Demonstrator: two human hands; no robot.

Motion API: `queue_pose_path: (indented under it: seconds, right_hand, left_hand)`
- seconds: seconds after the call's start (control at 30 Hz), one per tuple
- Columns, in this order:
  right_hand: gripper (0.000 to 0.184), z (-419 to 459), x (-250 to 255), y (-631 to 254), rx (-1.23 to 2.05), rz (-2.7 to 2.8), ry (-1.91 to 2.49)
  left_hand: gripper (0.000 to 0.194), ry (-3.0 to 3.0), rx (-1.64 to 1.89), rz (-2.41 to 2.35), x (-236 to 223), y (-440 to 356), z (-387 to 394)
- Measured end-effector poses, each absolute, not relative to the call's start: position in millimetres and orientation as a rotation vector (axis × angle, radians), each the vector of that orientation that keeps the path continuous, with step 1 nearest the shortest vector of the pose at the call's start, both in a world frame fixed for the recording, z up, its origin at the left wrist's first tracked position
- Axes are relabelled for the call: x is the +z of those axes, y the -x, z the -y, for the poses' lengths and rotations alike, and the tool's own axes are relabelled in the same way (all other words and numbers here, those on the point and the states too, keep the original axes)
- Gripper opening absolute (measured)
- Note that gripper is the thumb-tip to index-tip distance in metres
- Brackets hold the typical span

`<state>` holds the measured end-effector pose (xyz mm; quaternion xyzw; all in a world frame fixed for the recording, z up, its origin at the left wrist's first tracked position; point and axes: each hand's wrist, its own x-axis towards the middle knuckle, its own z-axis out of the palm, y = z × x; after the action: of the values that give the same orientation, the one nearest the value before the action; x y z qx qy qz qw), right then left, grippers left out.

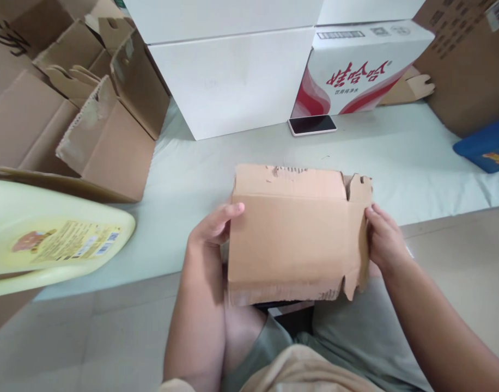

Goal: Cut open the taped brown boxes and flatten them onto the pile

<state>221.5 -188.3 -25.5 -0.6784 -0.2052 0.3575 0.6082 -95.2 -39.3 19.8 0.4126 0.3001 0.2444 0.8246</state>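
A brown cardboard box (290, 234) with torn flap edges is held above my lap, its plain panel facing up. My left hand (217, 222) grips its left edge, thumb on top and the other fingers hidden beneath. At the opposite side, my right hand (385, 234) holds the box by its right flap, thumb near the top corner. That right end looks bent, with torn tabs at both corners. Behind the box, a phone (312, 125) lies screen up on the pale green cloth (192, 185).
White cartons (233, 81) and a red-and-white carton (356, 71) stand at the back. Opened cardboard boxes (114, 147) and a yellow plastic bottle (70, 234) occupy the left. A blue container (488, 144) and a large brown carton (470, 65) are at the right.
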Motion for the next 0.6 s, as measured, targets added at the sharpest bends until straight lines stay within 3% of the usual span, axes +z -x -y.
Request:
queue_pose_path:
  seconds: [0.13, 0.33, 0.6]
  right_hand:
    - [0.046, 192.2, -13.9, -235.9, 0.874, 0.534, 1.637]
    - [0.051, 198.6, 2.1, -248.3, 1.004, 0.567, 1.744]
    - [0.044, 202.4, -9.6, -245.7, 1.026, 0.621, 1.755]
  left_hand:
    - [0.06, -1.066, 0.402, -0.618, 14.5, 95.7, 31.4]
    - [0.043, -1.208, 0.177, -0.528, 17.5, 90.7, 28.8]
    - [0.048, -1.214, 0.108, -0.576, 16.3, 85.5, 29.5]
